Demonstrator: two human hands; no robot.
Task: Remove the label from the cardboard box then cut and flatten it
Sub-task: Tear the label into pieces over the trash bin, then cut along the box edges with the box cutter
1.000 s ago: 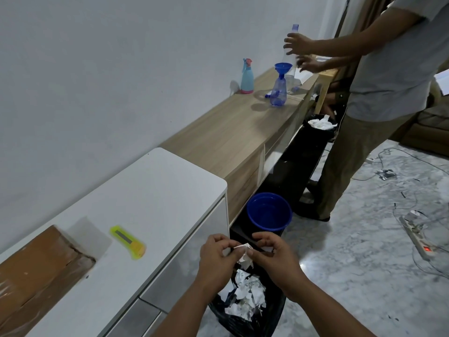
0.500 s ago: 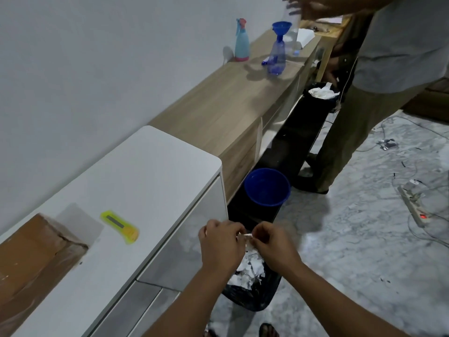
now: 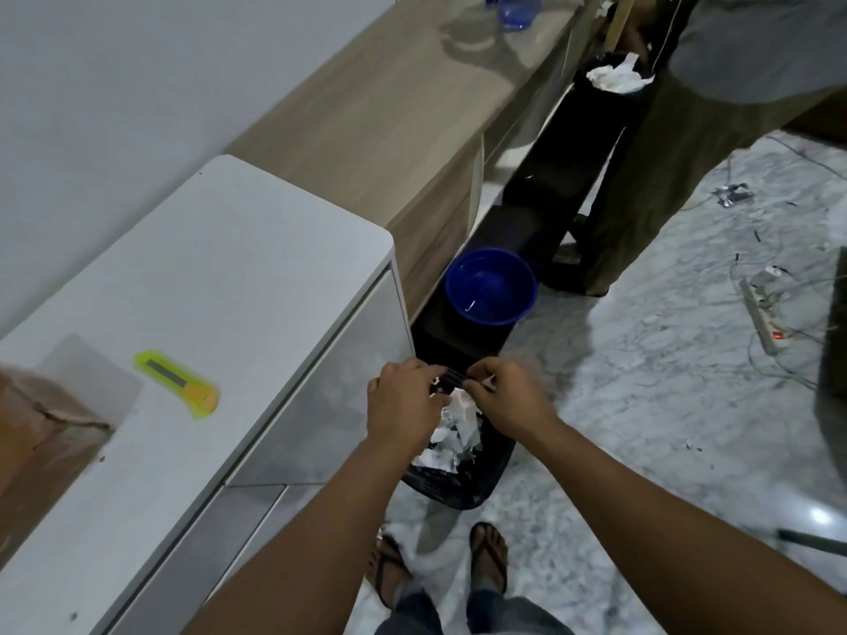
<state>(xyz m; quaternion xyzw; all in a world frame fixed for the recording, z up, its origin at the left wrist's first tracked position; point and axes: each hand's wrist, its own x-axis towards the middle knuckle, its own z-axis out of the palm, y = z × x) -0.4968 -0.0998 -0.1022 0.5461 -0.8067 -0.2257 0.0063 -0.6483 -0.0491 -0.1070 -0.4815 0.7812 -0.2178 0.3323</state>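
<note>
Both hands hover close together over a black waste bin [image 3: 463, 481] on the floor, which holds several torn white label scraps [image 3: 451, 440]. My left hand [image 3: 405, 401] has its fingers curled, pinching a small scrap. My right hand [image 3: 506, 398] pinches a small white scrap [image 3: 488, 382] between thumb and fingers. The brown cardboard box [image 3: 43, 433] sits at the left edge of the white cabinet top [image 3: 220, 277], blurred and partly out of view. A yellow-green utility knife [image 3: 178, 380] lies on the cabinet top beside the box.
A blue bucket [image 3: 490, 286] stands on the floor beyond the bin. Another person [image 3: 678, 144] stands at the wooden counter [image 3: 389, 116], next to a second black bin [image 3: 612, 84] filled with paper. A power strip [image 3: 765, 316] and cables lie on the marble floor at right.
The camera has tilted down and moved closer, so my feet now show. My hands stay together above the bin, tearing the label scrap smaller.
</note>
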